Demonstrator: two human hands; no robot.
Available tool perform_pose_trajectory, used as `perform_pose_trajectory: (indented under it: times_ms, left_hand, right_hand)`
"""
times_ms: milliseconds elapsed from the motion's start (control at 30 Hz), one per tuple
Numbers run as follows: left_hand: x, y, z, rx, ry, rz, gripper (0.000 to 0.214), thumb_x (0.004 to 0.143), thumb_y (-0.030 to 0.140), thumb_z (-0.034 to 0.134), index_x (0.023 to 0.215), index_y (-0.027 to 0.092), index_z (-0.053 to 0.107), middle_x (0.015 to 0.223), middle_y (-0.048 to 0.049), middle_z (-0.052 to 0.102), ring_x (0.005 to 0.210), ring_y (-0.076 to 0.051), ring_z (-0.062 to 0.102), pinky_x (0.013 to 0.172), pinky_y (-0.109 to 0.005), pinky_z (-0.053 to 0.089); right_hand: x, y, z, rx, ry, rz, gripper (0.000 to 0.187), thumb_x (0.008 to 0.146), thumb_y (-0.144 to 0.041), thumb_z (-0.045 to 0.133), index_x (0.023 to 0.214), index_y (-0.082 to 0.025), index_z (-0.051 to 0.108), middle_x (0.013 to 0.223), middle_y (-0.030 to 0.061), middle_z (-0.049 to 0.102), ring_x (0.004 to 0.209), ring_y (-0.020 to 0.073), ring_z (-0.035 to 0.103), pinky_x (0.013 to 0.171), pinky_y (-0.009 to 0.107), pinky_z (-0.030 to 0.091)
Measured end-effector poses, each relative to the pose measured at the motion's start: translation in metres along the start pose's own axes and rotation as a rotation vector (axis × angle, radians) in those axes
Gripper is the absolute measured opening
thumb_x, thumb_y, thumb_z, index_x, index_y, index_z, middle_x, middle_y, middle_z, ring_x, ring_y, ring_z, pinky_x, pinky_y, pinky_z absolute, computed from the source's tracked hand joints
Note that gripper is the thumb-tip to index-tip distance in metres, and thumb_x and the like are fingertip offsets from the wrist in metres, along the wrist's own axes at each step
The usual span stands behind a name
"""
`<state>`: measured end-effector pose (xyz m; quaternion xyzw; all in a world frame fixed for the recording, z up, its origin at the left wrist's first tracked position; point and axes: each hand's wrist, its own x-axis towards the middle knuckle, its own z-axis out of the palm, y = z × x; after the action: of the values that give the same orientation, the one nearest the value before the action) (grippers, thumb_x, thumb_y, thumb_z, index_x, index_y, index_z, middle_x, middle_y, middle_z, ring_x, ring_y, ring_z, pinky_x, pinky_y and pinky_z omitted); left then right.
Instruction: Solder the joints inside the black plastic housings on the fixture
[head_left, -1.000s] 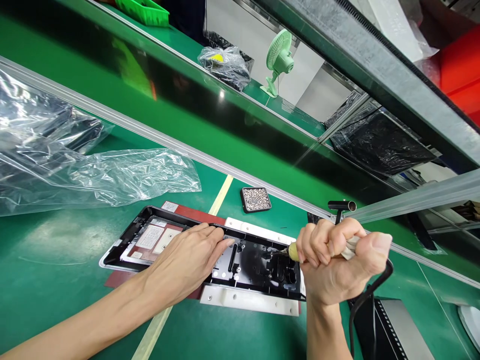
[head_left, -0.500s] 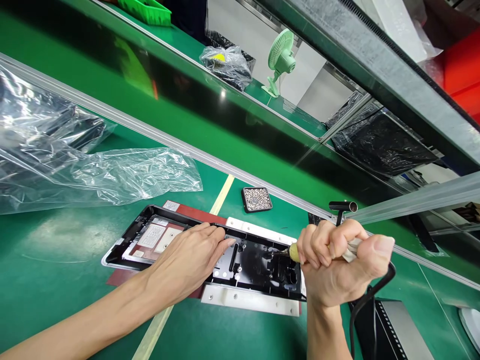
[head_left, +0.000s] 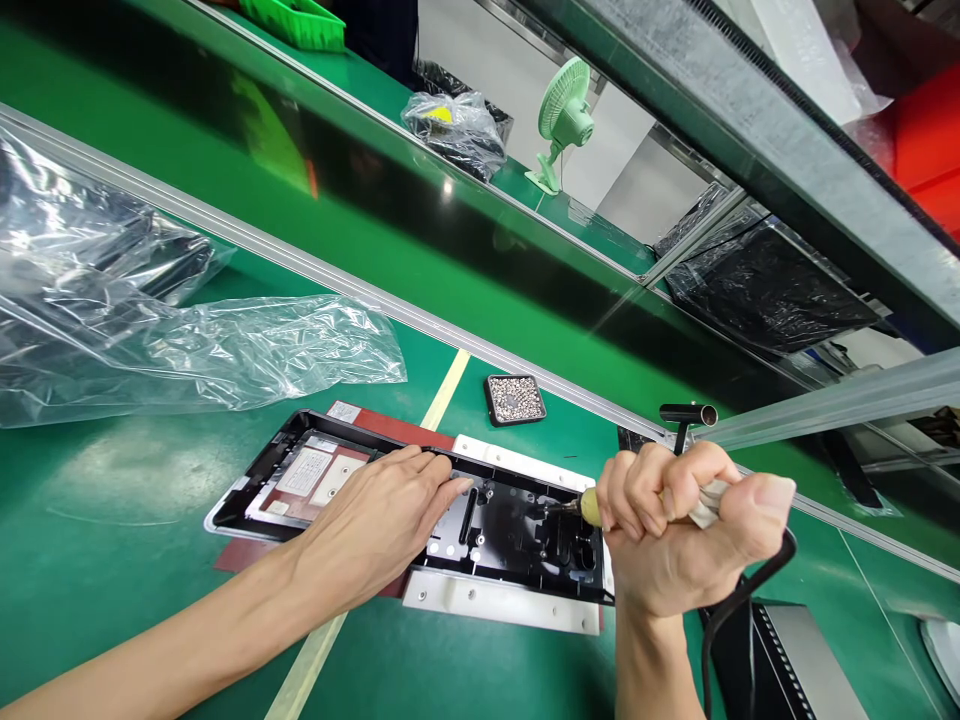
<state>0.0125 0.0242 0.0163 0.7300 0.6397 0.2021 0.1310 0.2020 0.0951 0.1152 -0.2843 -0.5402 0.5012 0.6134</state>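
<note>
My right hand (head_left: 679, 525) is wrapped round the yellow-ended handle of a soldering iron (head_left: 590, 506), whose black cord runs down past my wrist. The iron's tip points into the right part of a long black plastic housing (head_left: 517, 535); its exact contact point is too small to tell. My left hand (head_left: 394, 500) presses on the housing near its middle, fingers curled over it and thumb toward the right; the fingertips are partly hidden. The housing lies on a reddish-brown board (head_left: 375, 422) with white blocks (head_left: 501, 603) along both long sides.
Behind the housing stands a small black tray (head_left: 490, 404) of tiny metal pieces. Clear plastic bags (head_left: 300, 345) lie at left. A metal rail (head_left: 360, 300) crosses behind the work. Right of my wrist are a grey-black panel (head_left: 806, 650) and a holder tube (head_left: 688, 414).
My right hand has shifted very slightly to the right in view, still on the soldering iron. My left hand and the housing look the same.
</note>
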Motion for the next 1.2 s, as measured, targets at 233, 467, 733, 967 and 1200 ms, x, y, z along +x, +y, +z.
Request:
perform_pose_trajectory:
  times_ms: [233,467,733,967,1200]
  left_hand:
    - [-0.0009,0.0004,-0.0007,-0.009,0.002,-0.001,0.043,0.106,0.039,0.030,0.078,0.020,0.056,0.072,-0.0035,0.062,0.073,-0.024,0.061,0.064,-0.036,0.039]
    - [-0.0007,-0.0001,0.0001,-0.013,0.036,0.018,0.042,0.105,0.038,0.033,0.078,0.019,0.058,0.072,-0.0038,0.063,0.072,-0.023,0.062,0.064,-0.035,0.039]
    - [0.0001,-0.0008,0.0013,0.000,0.015,0.006,0.042,0.106,0.039,0.031,0.080,0.019,0.058,0.073,-0.0039,0.063,0.074,-0.024,0.062,0.065,-0.036,0.040]
    - [-0.0003,0.0001,0.0000,-0.006,0.003,0.004,0.043,0.106,0.040,0.030,0.079,0.020,0.057,0.073,-0.0037,0.063,0.074,-0.024,0.062,0.066,-0.036,0.040]
    - [-0.0005,0.0004,-0.0006,-0.004,0.006,0.006,0.042,0.106,0.039,0.031,0.079,0.019,0.057,0.073,-0.0039,0.063,0.074,-0.024,0.062,0.064,-0.035,0.039]
  right_hand:
    - [0.0003,0.0003,0.0017,0.006,-0.002,0.002,0.051,0.095,-0.048,0.039,0.054,-0.020,0.041,0.041,-0.0066,0.033,0.032,0.0071,0.028,0.031,0.020,0.032]
    - [0.0001,0.0004,-0.0004,0.014,-0.026,0.001,0.050,0.096,-0.048,0.038,0.054,-0.020,0.041,0.041,-0.0065,0.033,0.033,0.0075,0.028,0.031,0.021,0.032]
    - [-0.0001,-0.0002,0.0019,0.003,0.004,0.004,0.050,0.095,-0.048,0.039,0.053,-0.020,0.040,0.040,-0.0069,0.031,0.033,0.0072,0.026,0.031,0.020,0.032]
    - [-0.0007,0.0005,0.0028,-0.019,0.020,-0.002,0.048,0.094,-0.045,0.039,0.052,-0.020,0.039,0.040,-0.0066,0.031,0.033,0.0074,0.026,0.030,0.021,0.031]
    - [-0.0010,-0.0009,0.0036,-0.009,0.029,0.004,0.050,0.094,-0.046,0.040,0.052,-0.020,0.040,0.040,-0.0066,0.031,0.032,0.0069,0.027,0.031,0.020,0.032]
